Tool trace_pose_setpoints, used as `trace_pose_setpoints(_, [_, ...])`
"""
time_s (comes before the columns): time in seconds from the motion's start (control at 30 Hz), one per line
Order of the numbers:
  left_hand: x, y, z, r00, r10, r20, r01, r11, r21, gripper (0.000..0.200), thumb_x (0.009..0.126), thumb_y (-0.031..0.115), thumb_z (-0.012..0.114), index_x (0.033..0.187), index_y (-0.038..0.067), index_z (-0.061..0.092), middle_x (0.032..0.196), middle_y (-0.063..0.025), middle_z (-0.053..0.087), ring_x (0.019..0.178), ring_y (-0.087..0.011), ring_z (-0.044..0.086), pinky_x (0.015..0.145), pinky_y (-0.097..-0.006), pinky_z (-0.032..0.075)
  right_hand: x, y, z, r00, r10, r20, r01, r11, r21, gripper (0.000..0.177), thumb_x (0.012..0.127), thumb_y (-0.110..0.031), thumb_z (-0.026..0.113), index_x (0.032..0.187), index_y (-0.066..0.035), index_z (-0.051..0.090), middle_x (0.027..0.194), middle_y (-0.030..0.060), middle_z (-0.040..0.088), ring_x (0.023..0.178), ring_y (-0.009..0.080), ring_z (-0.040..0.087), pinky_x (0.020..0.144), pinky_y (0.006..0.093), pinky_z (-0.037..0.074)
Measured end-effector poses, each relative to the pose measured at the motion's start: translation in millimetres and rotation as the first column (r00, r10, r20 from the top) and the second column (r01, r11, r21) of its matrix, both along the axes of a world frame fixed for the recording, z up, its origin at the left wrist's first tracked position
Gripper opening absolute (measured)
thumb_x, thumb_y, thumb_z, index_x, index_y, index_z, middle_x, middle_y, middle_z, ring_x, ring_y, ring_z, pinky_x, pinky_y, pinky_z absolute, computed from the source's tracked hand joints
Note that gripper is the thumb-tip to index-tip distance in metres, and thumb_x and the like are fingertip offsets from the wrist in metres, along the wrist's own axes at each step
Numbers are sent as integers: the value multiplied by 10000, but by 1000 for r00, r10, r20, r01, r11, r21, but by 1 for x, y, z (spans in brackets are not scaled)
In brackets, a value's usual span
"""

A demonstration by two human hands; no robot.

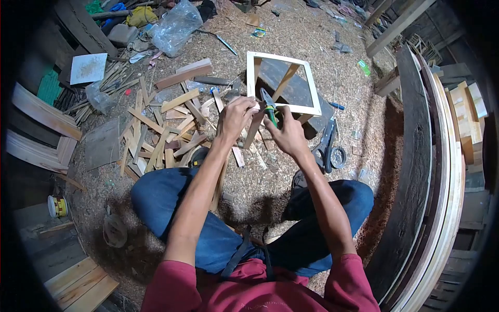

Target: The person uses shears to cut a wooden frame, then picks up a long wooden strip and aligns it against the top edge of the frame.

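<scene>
A wooden frame (278,57) with a white, open rectangular top and wooden legs stands on the ground before me. My left hand (235,120) is closed round its near left corner, fingertips at the white rim. In my right hand (289,134) is a pair of pliers (268,102) with green handles, jaws pointing up and away from me. The pliers' head overlaps the near rail of the frame, close to my left fingertips. Through the open top shows a dark flat block (291,86) lying on the ground.
Wood offcuts (165,130) are heaped left of the frame. A handsaw (327,143) and a roll of tape (338,157) lie to the right. Long boards (416,177) line the right side. Plastic sheeting (176,28) lies far left, and wood shavings cover the floor.
</scene>
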State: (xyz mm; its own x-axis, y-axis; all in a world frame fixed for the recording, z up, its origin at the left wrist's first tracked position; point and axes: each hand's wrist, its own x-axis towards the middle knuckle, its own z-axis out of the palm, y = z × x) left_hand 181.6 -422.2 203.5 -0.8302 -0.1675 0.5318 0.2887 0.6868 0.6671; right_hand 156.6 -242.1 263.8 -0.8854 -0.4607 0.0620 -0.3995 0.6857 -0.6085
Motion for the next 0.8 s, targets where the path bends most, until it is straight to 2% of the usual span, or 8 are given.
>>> trace_pose_setpoints(0.07, [1,-2,-2,999,9,35,-9,1000,-10,165,756,10,721,919,-8,714,1016,-138,692,960,-283,641,861,-366,514,-4,1,23,981,-31,189,28,999,15,532,869,-366,655,1190,5,449,748,282,636,726,428,662,660,467,520])
trace_pose_setpoints(0.2, [1,1,-5,998,29,54,-24,996,-86,167,756,13,724,922,-5,715,1018,-137,692,959,-283,642,866,-372,513,0,-2,34,992,-76,-101,45,959,-280,505,909,-351,617,1191,21,425,704,223,642,627,388,651,596,479,498])
trace_pose_setpoints(0.3, [-2,2,-5,1000,15,8,-15,999,-42,157,753,11,726,909,0,714,1012,-135,694,941,-287,639,858,-376,516,6,-2,15,986,-66,151,64,998,14,516,922,-357,582,1242,-4,383,785,258,657,707,425,657,685,465,528])
trace_pose_setpoints(0.47, [-1,1,-7,1000,3,13,-2,1000,-26,147,755,12,721,901,1,713,1004,-132,693,933,-282,639,849,-372,516,-3,3,35,978,-39,205,36,999,17,578,880,-433,635,1243,-28,439,759,261,646,736,401,665,675,478,506])
trace_pose_setpoints(0.6, [1,3,-8,999,14,52,-12,999,-49,136,754,14,717,887,-9,708,978,-129,691,922,-274,634,836,-364,515,-1,2,34,995,-88,-40,70,945,-321,498,918,-355,602,1208,7,420,833,269,657,772,402,674,665,448,531])
trace_pose_setpoints(0.67, [1,5,-3,1000,5,2,-5,999,-42,148,743,5,723,889,-13,710,984,-125,691,922,-272,633,840,-364,514,3,-2,33,939,-117,323,129,991,-18,507,908,-352,608,1206,13,420,942,301,654,859,441,664,736,480,533])
trace_pose_setpoints(0.73, [0,5,0,1000,-18,22,19,999,-38,154,737,4,725,891,-10,713,986,-125,692,925,-272,632,846,-364,513,-2,4,1,994,52,100,-49,998,-35,595,873,-442,624,1200,18,438,959,340,637,926,475,641,836,520,494])
trace_pose_setpoints(0.8, [0,2,-6,1000,6,2,-6,998,-66,133,743,15,734,868,-9,698,987,-131,692,935,-287,640,833,-382,508,-19,11,2,958,74,279,-52,995,-84,636,862,-486,628,1211,15,451,967,347,634,941,468,642,846,492,496])
